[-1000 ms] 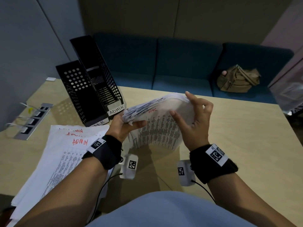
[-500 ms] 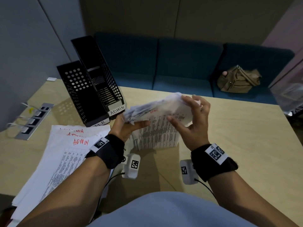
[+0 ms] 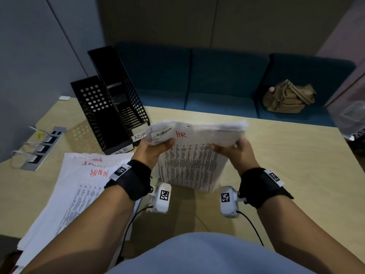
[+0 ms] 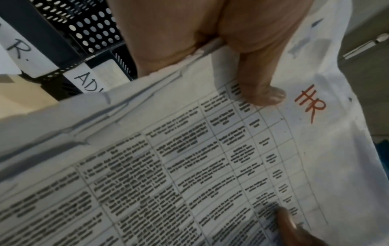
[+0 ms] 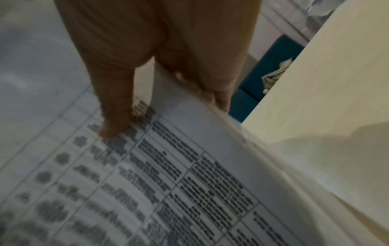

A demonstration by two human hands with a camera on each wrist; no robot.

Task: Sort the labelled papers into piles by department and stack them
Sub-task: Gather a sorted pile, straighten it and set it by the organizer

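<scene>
Papers marked HR in red sit as a thick bundle held above the bench, in front of the person's chest. The left hand clamps the bundle's left edge, thumb pressed on the top sheet just beside the red label, probably so the label stays readable while the sheets are squared up. The right hand pinches the right edge, thumb on the print and fingers underneath, likely to steady the bundle from that side. To the left, a looser pile marked ADMIN lies fanned on the bench, apart from the held bundle, so sorting looks well along. Two black file holders stand behind, tagged HR and ADMIN, apparently the destinations. The ADMIN tag is partly covered by the bundle, the printed tables are too blurred to read, and the number of sheets cannot be judged.
</scene>
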